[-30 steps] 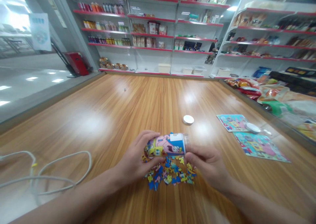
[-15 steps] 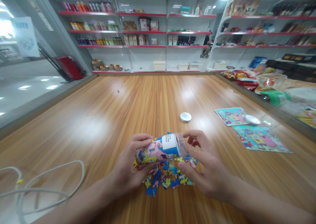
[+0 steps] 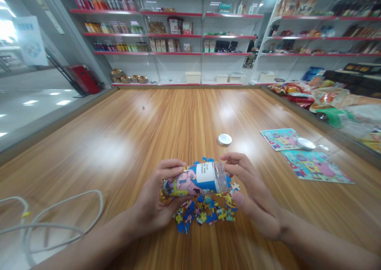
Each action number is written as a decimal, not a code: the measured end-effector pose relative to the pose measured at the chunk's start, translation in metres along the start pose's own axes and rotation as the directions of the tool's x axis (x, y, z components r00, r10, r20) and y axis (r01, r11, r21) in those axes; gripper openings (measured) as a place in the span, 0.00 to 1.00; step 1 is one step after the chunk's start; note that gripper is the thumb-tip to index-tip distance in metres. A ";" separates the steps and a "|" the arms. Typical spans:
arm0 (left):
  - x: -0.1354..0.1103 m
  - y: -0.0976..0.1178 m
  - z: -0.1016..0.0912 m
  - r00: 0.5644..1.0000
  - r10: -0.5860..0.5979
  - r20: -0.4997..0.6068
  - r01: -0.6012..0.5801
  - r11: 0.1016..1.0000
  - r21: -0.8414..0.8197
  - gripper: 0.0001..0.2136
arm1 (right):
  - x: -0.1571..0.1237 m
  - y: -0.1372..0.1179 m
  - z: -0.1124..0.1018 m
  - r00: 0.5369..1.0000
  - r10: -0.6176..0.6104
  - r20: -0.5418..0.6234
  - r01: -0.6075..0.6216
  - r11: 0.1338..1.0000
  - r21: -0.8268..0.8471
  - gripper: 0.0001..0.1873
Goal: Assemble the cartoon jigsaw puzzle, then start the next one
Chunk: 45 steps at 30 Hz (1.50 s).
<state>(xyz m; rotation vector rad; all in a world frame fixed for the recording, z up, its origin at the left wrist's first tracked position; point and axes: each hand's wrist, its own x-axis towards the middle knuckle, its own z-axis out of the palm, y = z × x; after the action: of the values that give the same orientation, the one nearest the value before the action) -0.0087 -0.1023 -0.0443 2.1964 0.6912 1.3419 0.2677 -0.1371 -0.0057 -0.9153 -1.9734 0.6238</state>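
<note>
My left hand point(image 3: 162, 194) is wrapped round a clear plastic jar point(image 3: 193, 179) with a cartoon print and a white label. The jar lies tilted nearly on its side, its uncapped mouth pointing right. Close to that mouth is my right hand point(image 3: 257, 196), fingers curved and thumb apart, with nothing visibly gripped. Whether its fingertips touch the rim I cannot tell. Under and in front of the jar, a heap of small colourful jigsaw pieces point(image 3: 205, 212) is spread on the wooden table point(image 3: 143, 143). Beyond the jar lies a round white lid point(image 3: 224, 139).
Two cartoon picture sheets point(image 3: 317, 167) lie to the right, another white lid point(image 3: 306, 144) on the farther one. A pale cable point(image 3: 99, 206) loops at the left. Snack bags point(image 3: 330, 97) line the right side. Stocked shelves point(image 3: 175, 54) stand behind the table.
My right hand has drawn slightly right and its thumb has moved away from the jar, showing more of the mouth and the pieces. My left hand keeps hold of the jar.
</note>
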 end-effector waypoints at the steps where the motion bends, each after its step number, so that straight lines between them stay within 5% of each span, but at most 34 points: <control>1: 0.000 0.001 0.000 1.000 0.007 -0.002 -0.007 1.000 -0.002 0.29 | -0.001 0.001 0.000 1.000 0.010 -0.009 -0.010 1.000 0.011 0.20; 10: -0.001 0.000 -0.002 0.998 0.049 0.042 -0.050 0.998 0.026 0.31 | 0.003 0.006 0.011 0.987 0.070 -0.147 -0.046 0.986 0.161 0.13; 17: -0.001 0.007 -0.002 0.994 0.025 0.107 -0.025 1.000 -0.001 0.31 | 0.006 0.008 0.010 0.968 0.002 -0.250 -0.009 1.000 -0.027 0.14; 27: -0.002 0.010 -0.005 0.976 0.091 0.200 -0.091 0.996 -0.009 0.34 | 0.007 0.012 0.011 0.965 0.131 -0.229 -0.116 0.990 0.076 0.09; 35: -0.003 0.017 0.004 0.969 0.097 0.225 -0.051 0.978 -0.201 0.34 | 0.004 0.011 0.013 0.946 0.001 -0.324 -0.006 1.000 -0.013 0.08; 45: -0.003 0.019 0.005 0.965 0.111 0.239 -0.063 0.978 -0.198 0.35 | 0.004 0.004 0.012 0.936 -0.042 -0.349 0.014 0.997 -0.081 0.09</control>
<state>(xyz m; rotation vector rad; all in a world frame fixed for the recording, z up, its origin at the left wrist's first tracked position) -0.0019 -0.1196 -0.0368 2.2098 0.3617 1.0957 0.2570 -0.1325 -0.0123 -0.9699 -1.6934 0.3401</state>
